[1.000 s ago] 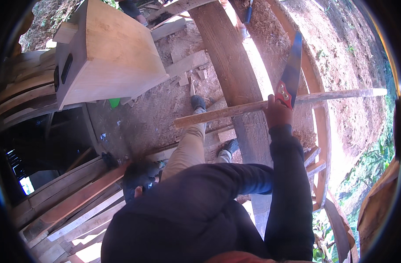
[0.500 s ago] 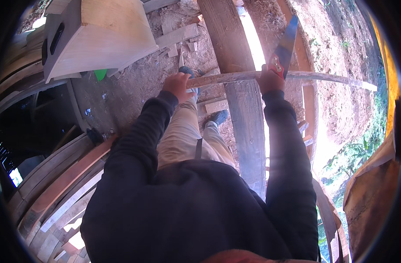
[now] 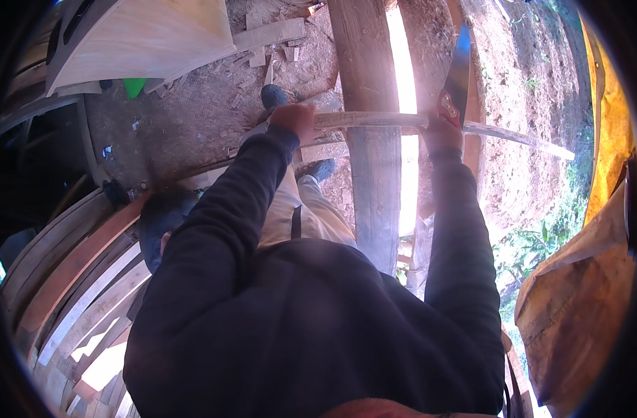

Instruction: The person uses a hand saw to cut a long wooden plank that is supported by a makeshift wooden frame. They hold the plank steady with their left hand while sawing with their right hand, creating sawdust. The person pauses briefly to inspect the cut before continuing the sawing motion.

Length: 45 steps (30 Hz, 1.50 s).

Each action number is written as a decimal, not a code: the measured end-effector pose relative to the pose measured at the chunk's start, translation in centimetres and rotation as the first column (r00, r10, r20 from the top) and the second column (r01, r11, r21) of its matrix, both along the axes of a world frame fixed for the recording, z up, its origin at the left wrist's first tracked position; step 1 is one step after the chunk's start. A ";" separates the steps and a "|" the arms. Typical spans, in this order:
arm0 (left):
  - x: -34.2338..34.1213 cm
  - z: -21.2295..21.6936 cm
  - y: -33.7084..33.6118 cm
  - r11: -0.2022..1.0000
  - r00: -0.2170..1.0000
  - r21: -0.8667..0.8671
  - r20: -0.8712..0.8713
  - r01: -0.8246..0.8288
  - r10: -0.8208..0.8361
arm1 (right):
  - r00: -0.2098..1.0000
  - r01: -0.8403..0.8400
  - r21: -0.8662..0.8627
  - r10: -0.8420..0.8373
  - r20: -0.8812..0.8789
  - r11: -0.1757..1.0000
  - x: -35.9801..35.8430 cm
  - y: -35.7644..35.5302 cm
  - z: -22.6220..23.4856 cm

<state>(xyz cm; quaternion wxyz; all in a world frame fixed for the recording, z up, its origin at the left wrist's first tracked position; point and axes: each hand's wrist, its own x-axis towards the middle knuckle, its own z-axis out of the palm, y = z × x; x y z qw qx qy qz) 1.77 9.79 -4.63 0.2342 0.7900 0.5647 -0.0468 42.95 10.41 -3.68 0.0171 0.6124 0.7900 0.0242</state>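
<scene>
A long, narrow wooden strip (image 3: 375, 120) lies crosswise in front of me, over a thick wooden beam (image 3: 374, 174). My left hand (image 3: 296, 121) is closed round its left end. Farther right along the strip, my right hand (image 3: 444, 132) is closed on the reddish handle of a handsaw (image 3: 459, 73), whose blade points away from me. That hand also rests against the strip, and whether its fingers wrap the strip too is hidden. Beyond my right hand, the strip's pale right end sticks out over the bare ground.
A pale wooden box-like piece (image 3: 151, 38) stands at the far left. Stacked boards (image 3: 74, 261) curve along the left side, with another person's head (image 3: 166, 223) close by my left arm. Wood scraps (image 3: 276, 38) litter the floor. Yellow sheeting (image 3: 597, 132) hangs at right.
My left hand has shifted a little right with the strip, and the right hand with the saw slightly right and nearer. The view has swung, and another person's head has appeared at left.
</scene>
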 end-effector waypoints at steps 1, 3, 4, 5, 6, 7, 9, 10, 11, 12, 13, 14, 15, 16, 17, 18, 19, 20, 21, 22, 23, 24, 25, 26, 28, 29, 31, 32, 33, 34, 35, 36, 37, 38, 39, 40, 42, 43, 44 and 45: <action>1.4 0.6 0.4 0.999 1.000 -0.034 -0.004 0.014 -0.014 | 1.000 0.012 0.004 -0.012 0.027 1.000 1.1 -0.4 0.1; 3.3 1.8 0.7 0.995 0.999 -0.098 -0.020 0.036 -0.038 | 0.985 0.139 -0.178 -0.118 0.126 0.974 2.2 -0.9 1.1; 4.3 2.7 1.2 0.992 0.998 -0.118 -0.022 0.049 -0.052 | 0.971 0.212 -0.250 -0.175 0.160 0.945 2.8 -1.1 1.7; 4.9 3.1 1.4 0.988 0.997 -0.139 -0.025 0.063 -0.067 | 0.969 0.232 -0.257 -0.201 0.144 0.938 3.2 -1.4 2.0; 5.3 2.6 1.4 0.991 0.996 -0.100 -0.017 0.088 -0.090 | 0.966 0.253 -0.264 -0.227 0.127 0.931 3.5 -1.7 2.3; 5.9 2.3 1.4 0.993 0.996 -0.078 0.003 0.084 -0.084 | 0.960 0.279 -0.263 -0.259 0.110 0.924 4.2 -1.8 2.5; 6.9 1.7 1.6 0.997 0.996 -0.034 0.043 0.075 -0.074 | 0.965 0.258 -0.210 -0.243 0.095 0.943 5.4 -1.9 2.4; 7.7 1.9 1.6 0.996 0.996 -0.039 0.043 0.081 -0.079 | 0.966 0.255 -0.189 -0.241 0.092 0.948 6.0 -2.1 2.4; 8.5 2.2 1.6 0.995 0.996 -0.044 0.043 0.086 -0.084 | 0.968 0.250 -0.177 -0.242 0.069 0.952 6.8 -2.4 2.4; 9.3 2.4 1.7 0.995 0.995 -0.049 0.044 0.091 -0.089 | 0.969 0.246 -0.164 -0.242 0.046 0.955 7.6 -2.7 2.5; 9.7 2.3 1.7 0.993 0.995 -0.066 0.037 0.093 -0.091 | 0.972 0.233 -0.152 -0.234 0.016 0.960 8.0 -2.6 2.7; 10.0 2.0 1.6 0.992 0.995 -0.088 0.029 0.094 -0.092 | 0.962 0.274 -0.188 -0.272 0.037 0.943 7.6 -2.4 3.2; 10.3 1.6 1.5 0.990 0.996 -0.109 0.021 0.094 -0.092 | 0.949 0.314 -0.222 -0.309 0.059 0.923 7.3 -2.0 3.6; 10.7 1.2 1.3 0.993 0.995 -0.059 0.035 0.100 -0.099 | 0.934 0.357 -0.250 -0.346 0.088 0.900 7.5 -1.7 4.0; 11.0 0.8 1.0 0.994 0.993 -0.010 0.049 0.105 -0.104 | 0.929 0.369 -0.266 -0.355 0.100 0.891 8.0 -1.6 4.0; 11.2 0.3 0.8 0.994 0.992 0.040 0.063 0.106 -0.109 | 0.925 0.380 -0.282 -0.364 0.111 0.881 8.3 -1.3 4.1; 11.2 0.1 0.8 0.981 0.989 0.153 0.062 0.122 -0.133 | 0.919 0.393 -0.297 -0.374 0.121 0.870 8.6 -1.1 4.2; 11.1 -0.2 0.8 0.955 0.986 0.264 0.060 0.135 -0.155 | 0.910 0.414 -0.305 -0.391 0.137 0.858 8.9 -1.0 4.2; 11.2 -0.5 0.8 0.917 0.983 0.371 0.056 0.144 -0.177 | 0.901 0.434 -0.313 -0.406 0.153 0.845 9.3 -0.8 4.3; 11.4 -0.5 1.0 0.940 0.981 0.307 0.069 0.150 -0.179 | 0.892 0.451 -0.321 -0.419 0.167 0.832 9.5 -0.6 4.3; 11.7 -0.6 1.3 0.958 0.980 0.241 0.082 0.156 -0.181 | 0.888 0.460 -0.329 -0.421 0.186 0.825 9.8 -0.5 4.3; 12.0 -0.7 1.5 0.971 0.979 0.174 0.095 0.163 -0.181 | 0.883 0.468 -0.336 -0.421 0.205 0.818 10.1 -0.4 4.3; 12.2 -1.1 1.7 0.961 0.970 0.216 0.134 0.171 -0.202 | 0.880 0.473 -0.345 -0.418 0.225 0.811 10.4 -0.3 4.3; 12.5 -1.6 2.0 0.950 0.959 0.257 0.171 0.177 -0.224 | 0.886 0.463 -0.331 -0.414 0.209 0.822 10.8 -0.1 4.3; 13.1 -2.3 2.5 0.941 0.948 0.280 0.199 0.189 -0.250 | 0.894 0.447 -0.307 -0.411 0.179 0.840 11.7 0.2 4.2; 13.3 -2.0 2.9 0.944 0.948 0.262 0.192 0.201 -0.255 | 0.894 0.447 -0.319 -0.409 0.183 0.835 12.0 0.3 4.3; 13.4 -1.7 4.0 0.959 0.946 0.182 0.205 0.216 -0.251 | 0.896 0.443 -0.337 -0.404 0.182 0.831 12.2 1.1 4.7; 13.3 -1.6 4.7 0.969 0.945 0.120 0.223 0.218 -0.240 | 0.890 0.456 -0.376 -0.412 0.196 0.806 12.0 1.4 5.0; 13.2 -1.4 5.3 0.974 0.943 0.058 0.241 0.220 -0.228 | 0.898 0.441 -0.365 -0.407 0.168 0.820 11.9 1.2 5.0; 12.9 -1.5 6.0 0.972 0.936 0.051 0.265 0.228 -0.233 | 0.906 0.423 -0.347 -0.399 0.140 0.837 12.0 1.2 5.1; 12.6 -1.6 6.7 0.971 0.928 0.044 0.289 0.235 -0.237 | 0.914 0.404 -0.328 -0.390 0.113 0.854 12.1 1.3 5.1; 12.4 -1.6 7.2 0.970 0.919 0.037 0.312 0.242 -0.241 | 0.922 0.385 -0.333 -0.373 0.101 0.861 12.2 1.4 5.1; 12.6 -1.0 7.7 0.969 0.923 -0.012 0.308 0.245 -0.229 | 0.928 0.370 -0.339 -0.359 0.095 0.865 12.5 1.4 5.1; 12.9 0.1 8.0 0.966 0.927 -0.065 0.306 0.249 -0.218 | 0.934 0.356 -0.348 -0.346 0.092 0.867 12.7 1.2 5.2; 13.2 0.7 8.2 0.961 0.931 -0.118 0.302 0.251 -0.206 | 0.917 0.394 -0.368 -0.384 0.103 0.842 12.9 1.1 5.1; 13.1 0.6 8.0 0.967 0.928 -0.090 0.314 0.238 -0.199 | 0.904 0.422 -0.387 -0.414 0.107 0.820 12.6 1.5 4.9; 13.0 0.3 7.5 0.977 0.922 -0.034 0.339 0.209 -0.185 | 0.896 0.436 -0.405 -0.427 0.120 0.803 12.4 2.1 5.0; 13.2 0.6 7.4 0.973 0.928 -0.067 0.322 0.222 -0.190 | 0.904 0.423 -0.408 -0.410 0.124 0.809 12.8 2.2 4.8; 14.1 1.0 7.3 0.966 0.928 -0.097 0.314 0.239 -0.199 | 0.908 0.417 -0.407 -0.397 0.138 0.813 13.7 2.2 4.8; 15.0 1.3 7.3 0.958 0.929 -0.127 0.306 0.256 -0.208 | 0.900 0.435 -0.411 -0.405 0.165 0.801 14.5 2.2 4.8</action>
